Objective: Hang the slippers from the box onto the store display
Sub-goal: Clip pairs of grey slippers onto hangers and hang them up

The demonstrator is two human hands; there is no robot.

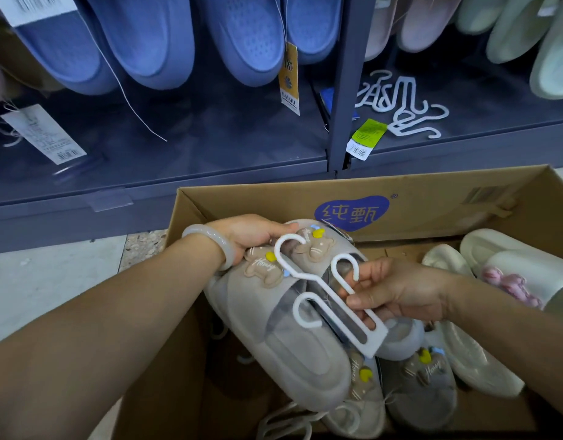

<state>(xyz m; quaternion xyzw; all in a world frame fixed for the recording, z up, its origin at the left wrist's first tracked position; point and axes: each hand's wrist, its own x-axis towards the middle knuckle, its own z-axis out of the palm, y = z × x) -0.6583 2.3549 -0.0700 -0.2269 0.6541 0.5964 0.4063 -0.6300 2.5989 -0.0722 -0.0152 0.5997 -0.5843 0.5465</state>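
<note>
Over the open cardboard box (439, 198), the left hand (248, 236) is closed around the toe end of a pair of grey-beige slippers (274, 319), each bearing a brown bear charm lettered "Honey". A pale bangle (204, 236) circles that wrist. The right hand (397, 293) pinches a white plastic hanger (334, 296) between thumb and fingers, holding it flat against the pair's straps, its hooks curling toward the far wall of the box. Deeper in the box, below the held pair, lie more grey bear slippers (423, 395), and at the box's right side sit cream slippers (512, 265) with a pink ornament. Behind the box stands the dark blue display rack (347, 90); blue slippers (248, 42) hang above the box's left half, pale pink and green ones above its right. On the rack's bottom shelf, just beyond the box's far wall, lies a loose heap of white spare hangers (401, 103) beside a green tag (367, 138).
</note>
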